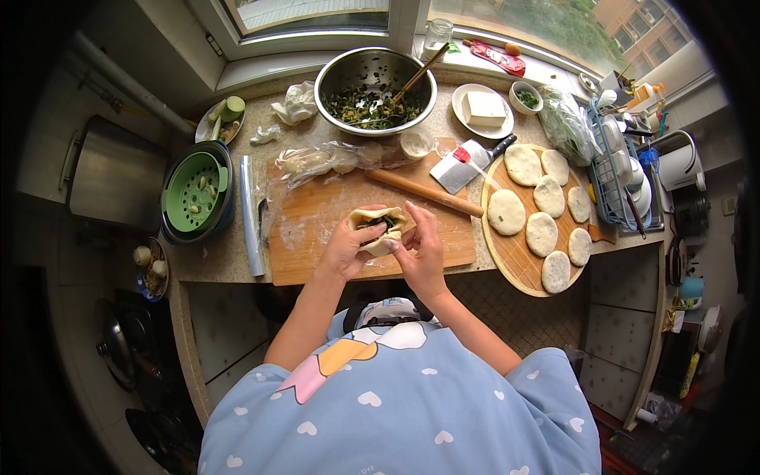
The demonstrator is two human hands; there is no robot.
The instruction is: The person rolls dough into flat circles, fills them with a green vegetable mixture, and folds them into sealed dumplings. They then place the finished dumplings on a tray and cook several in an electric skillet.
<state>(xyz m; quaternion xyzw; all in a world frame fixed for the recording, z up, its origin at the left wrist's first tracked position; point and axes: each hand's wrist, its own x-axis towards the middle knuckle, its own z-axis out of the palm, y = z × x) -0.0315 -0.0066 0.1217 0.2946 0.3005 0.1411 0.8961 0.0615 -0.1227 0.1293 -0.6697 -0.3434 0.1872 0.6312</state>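
Note:
My left hand cups a round of dough with chopped green filling showing in its middle, my thumb resting over the filling. On the dough's right edge, the thumb and fingers of my right hand pinch the rim. Both hands are above the near part of a floured wooden cutting board. A wooden rolling pin lies slantwise on the board behind them. At the board's back, more dough lies under crumpled plastic wrap.
Flat filled cakes lie on a round woven tray at right, beside a cleaver and red brush. Behind stand a steel bowl of filling with chopsticks and a plate of tofu. A green colander sits left.

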